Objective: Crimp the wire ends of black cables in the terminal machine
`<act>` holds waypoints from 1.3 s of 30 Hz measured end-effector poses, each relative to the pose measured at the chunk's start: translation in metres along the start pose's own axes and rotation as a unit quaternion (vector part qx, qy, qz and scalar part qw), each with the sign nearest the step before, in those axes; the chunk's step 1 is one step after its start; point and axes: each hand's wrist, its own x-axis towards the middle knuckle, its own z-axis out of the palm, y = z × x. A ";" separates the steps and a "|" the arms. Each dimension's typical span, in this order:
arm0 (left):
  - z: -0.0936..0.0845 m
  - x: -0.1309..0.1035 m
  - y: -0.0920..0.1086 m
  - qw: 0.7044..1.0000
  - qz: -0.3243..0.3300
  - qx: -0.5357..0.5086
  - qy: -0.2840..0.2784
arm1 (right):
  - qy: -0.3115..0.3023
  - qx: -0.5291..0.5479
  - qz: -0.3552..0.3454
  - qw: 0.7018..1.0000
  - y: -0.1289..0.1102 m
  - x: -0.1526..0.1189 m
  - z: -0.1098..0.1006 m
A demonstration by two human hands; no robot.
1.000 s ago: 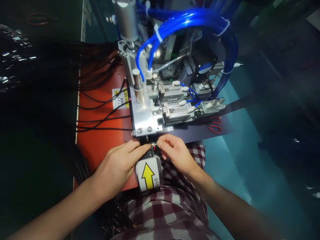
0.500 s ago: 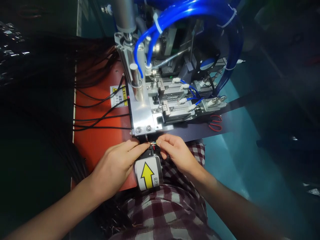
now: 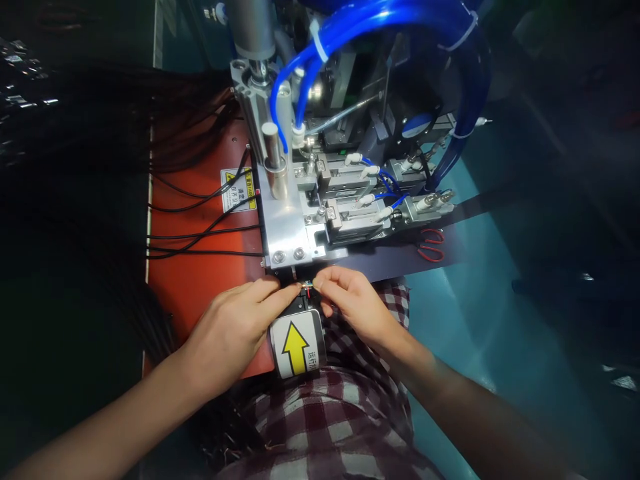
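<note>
In the head view, several thin coloured wires [image 3: 307,285], one of them red, show in the small gap between my hands at the machine's front edge. My right hand [image 3: 347,293] pinches their right ends between thumb and forefinger. From the left, the closed thumb and forefinger of my left hand [image 3: 240,317] press on the other end, where the wires emerge. Just above both hands is the machine's silver metal block [image 3: 285,233]. A rounded black housing with a yellow arrow label [image 3: 297,347] sits just below the fingertips.
Black cables [image 3: 205,230] cross the orange machine top [image 3: 200,287] at left, past a warning label [image 3: 239,190]. Blue air hoses [image 3: 380,20] arch over pneumatic cylinders [image 3: 357,217]. Red-handled scissors [image 3: 431,245] lie on the dark plate at right. A checked cloth [image 3: 335,420] covers my lap.
Both hands keep their grip at the same place, with hardly any movement. The view has shifted very slightly.
</note>
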 end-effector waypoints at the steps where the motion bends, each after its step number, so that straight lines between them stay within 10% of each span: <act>1: 0.000 0.000 0.000 1.000 0.001 0.000 -0.001 | -0.001 -0.001 0.002 1.000 -0.001 0.000 0.000; 14: 0.002 -0.001 -0.001 1.000 0.011 0.028 0.006 | 0.036 -0.106 -0.066 0.992 0.004 -0.004 0.002; 25: -0.001 0.000 0.002 0.992 0.041 0.115 -0.020 | 0.129 -0.379 -0.139 0.906 -0.015 -0.013 0.011; 32: -0.001 0.000 0.000 0.995 0.043 0.086 -0.021 | 0.045 -0.136 -0.044 0.989 -0.002 -0.006 0.005; 39: 0.000 -0.001 0.000 0.995 0.047 0.080 -0.023 | 0.025 -0.057 -0.046 0.997 0.002 -0.005 0.003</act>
